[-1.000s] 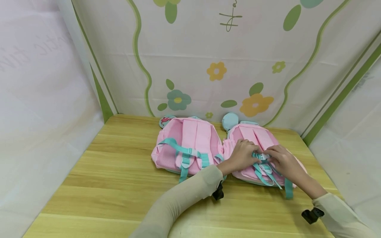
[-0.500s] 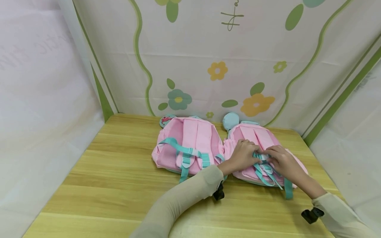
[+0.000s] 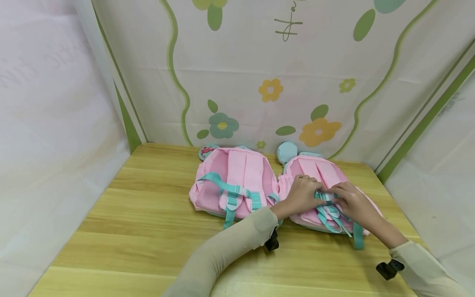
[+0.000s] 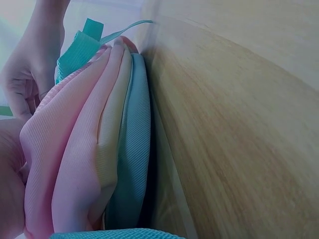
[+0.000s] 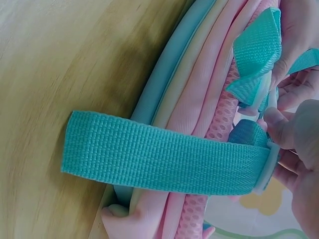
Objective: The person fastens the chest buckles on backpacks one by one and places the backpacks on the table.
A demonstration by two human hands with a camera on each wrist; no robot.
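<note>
Two pink backpacks lie side by side on the wooden table, their strap sides up. Over the right backpack [image 3: 293, 164], both hands meet at a pale plastic buckle [image 3: 328, 197] on teal webbing. My left hand [image 3: 302, 194] pinches the buckle's left side, and my right hand [image 3: 354, 205] pinches its right side. Fingers partly cover the buckle. In the right wrist view, a loose teal strap end [image 5: 159, 154] hangs over the backpack's edge below the right hand [image 5: 305, 154]. The left wrist view shows the backpack's layered pink, cream and blue side [image 4: 75, 169].
The left backpack [image 3: 245, 165] has a teal strap [image 3: 222, 181] lying across its shoulder straps. A round blue pouch [image 3: 287, 152] sits behind the right backpack. The wooden table [image 3: 141, 231] is enclosed by printed fabric walls [image 3: 230, 90].
Both hands stay at the buckle on the right backpack, with only slight finger movement. The backpacks stay in place.
</note>
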